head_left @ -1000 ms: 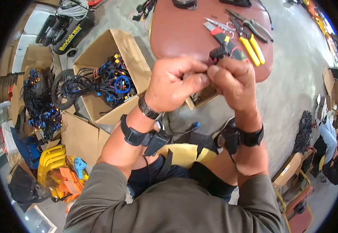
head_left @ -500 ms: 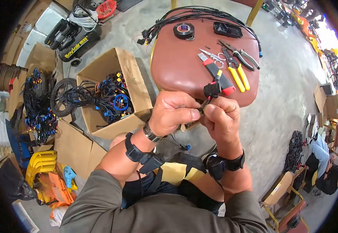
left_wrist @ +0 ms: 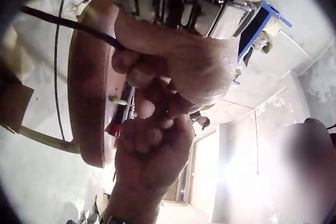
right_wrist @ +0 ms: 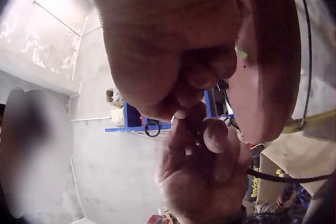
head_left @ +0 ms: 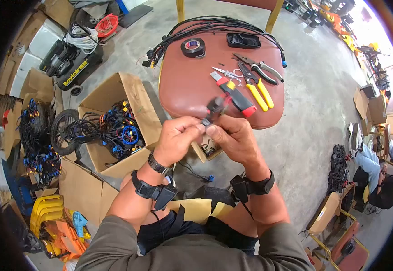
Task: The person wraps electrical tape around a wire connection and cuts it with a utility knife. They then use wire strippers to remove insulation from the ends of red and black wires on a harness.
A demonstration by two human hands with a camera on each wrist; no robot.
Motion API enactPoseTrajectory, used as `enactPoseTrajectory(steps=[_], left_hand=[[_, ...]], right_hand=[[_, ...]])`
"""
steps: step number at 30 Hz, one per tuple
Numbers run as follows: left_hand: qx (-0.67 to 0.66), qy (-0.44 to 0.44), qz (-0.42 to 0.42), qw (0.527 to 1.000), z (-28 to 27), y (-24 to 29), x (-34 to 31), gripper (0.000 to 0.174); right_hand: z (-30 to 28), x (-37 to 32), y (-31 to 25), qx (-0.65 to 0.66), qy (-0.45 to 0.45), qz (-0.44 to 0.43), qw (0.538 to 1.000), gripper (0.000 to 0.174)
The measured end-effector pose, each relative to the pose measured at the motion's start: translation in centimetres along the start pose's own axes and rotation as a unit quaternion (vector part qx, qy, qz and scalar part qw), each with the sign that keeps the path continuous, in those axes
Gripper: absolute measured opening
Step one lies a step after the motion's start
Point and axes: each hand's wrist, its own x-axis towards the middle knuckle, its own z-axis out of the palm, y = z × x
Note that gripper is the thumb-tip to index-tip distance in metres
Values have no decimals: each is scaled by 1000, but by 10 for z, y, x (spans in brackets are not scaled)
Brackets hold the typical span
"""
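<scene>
A person's left hand and right hand are touching at six o'clock of a red-brown padded seat. The left fingers are gripping a black cable; the right fingers are pinching a small black part, motion-blurred, which is sticking out toward twelve o'clock. Yellow-handled pliers are lying on the seat at two o'clock from the hands.

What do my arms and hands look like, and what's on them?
Your short sleeves are dark grey-green. The left hand and right hand are gloveless. Each forearm wears a black strap with a boxy black device; the left one adds a metal link watchband.
</scene>
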Motion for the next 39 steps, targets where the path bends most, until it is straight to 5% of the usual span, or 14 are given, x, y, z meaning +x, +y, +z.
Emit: enactPoseTrajectory(steps=[2, 6, 7, 9, 12, 22, 29, 34, 39], left_hand=[[-42, 40, -31, 998, -8, 0, 2, 18], [-53, 99, -18, 994, -15, -4, 9, 18], [-63, 109, -12, 992, -15, -6, 7, 18], [-83, 128, 12, 988, -15, -7, 15, 18], [-84, 138, 25, 986, -13, -12, 25, 15], [-78, 143, 8, 987, -10, -15, 45, 14], [-107, 150, -14, 983, -8, -21, 61, 15], [-135, 142, -44, 980, -11, -20, 69, 14], [-125, 138, -42, 982, -12, -18, 72, 15]], right_hand=[[-6, 2, -5, -18, 35, 0, 999, 17], [-44, 23, 21, -190, 229, -156, 942, 9], [-50, 25, 11, -195, 270, -60, 941, 17], [-70, 32, 20, -338, 284, -125, 889, 26], [-82, 32, 27, -434, 237, -78, 866, 34], [-88, 39, 34, -490, 216, -63, 842, 31], [-99, 41, 39, -385, 239, -63, 889, 16], [-118, 40, 43, -25, 287, 41, 957, 18], [-107, 41, 27, 417, 167, -34, 893, 39]])
